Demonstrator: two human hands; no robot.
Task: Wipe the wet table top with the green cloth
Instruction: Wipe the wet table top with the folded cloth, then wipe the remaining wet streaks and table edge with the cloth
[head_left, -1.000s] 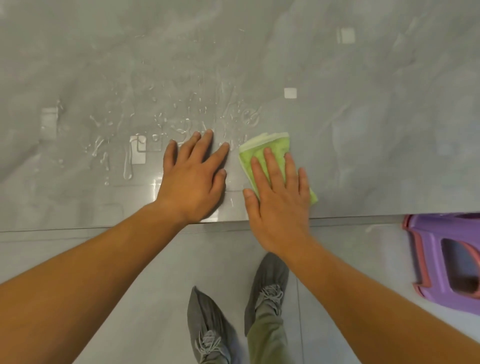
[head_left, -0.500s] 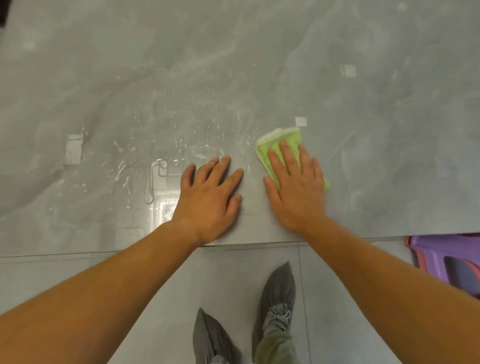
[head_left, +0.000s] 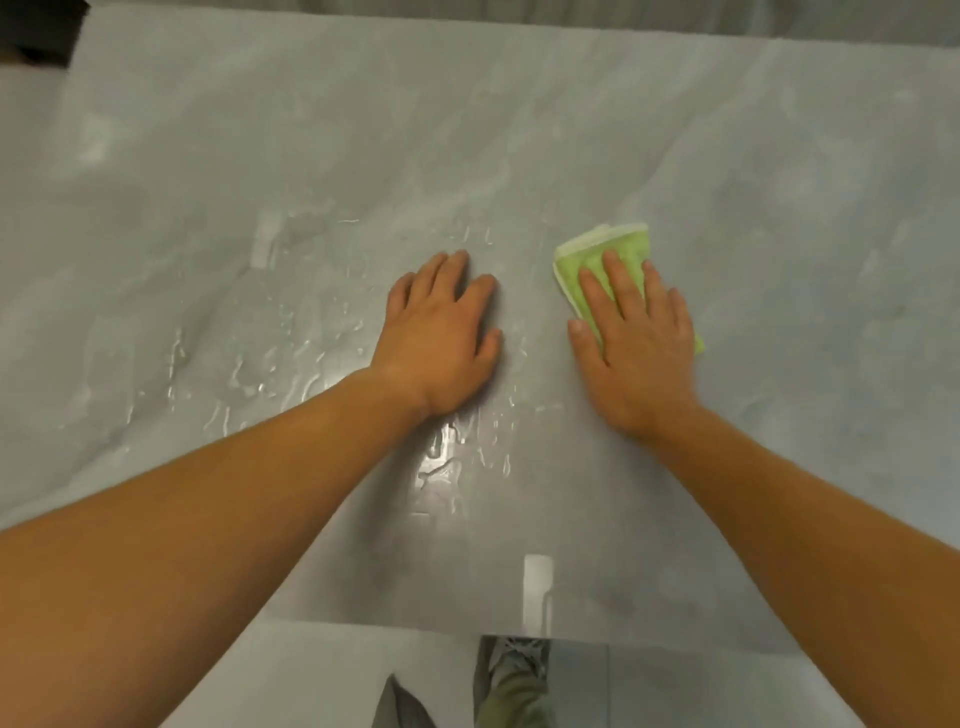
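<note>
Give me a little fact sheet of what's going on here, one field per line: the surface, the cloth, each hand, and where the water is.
surface: grey marbled table top, glossy
cloth: folded green cloth lying flat on the table
right hand: right hand pressed palm down on the cloth, fingers spread
left hand: left hand flat on the bare table, holding nothing
water: water droplets and streaks left of and below the left hand
cloth vs water: cloth sits to the right of the wet patch

Right hand (head_left: 636, 343) on cloth (head_left: 605, 260), left hand (head_left: 441, 332) beside (both on table top (head_left: 779, 182)).
</note>
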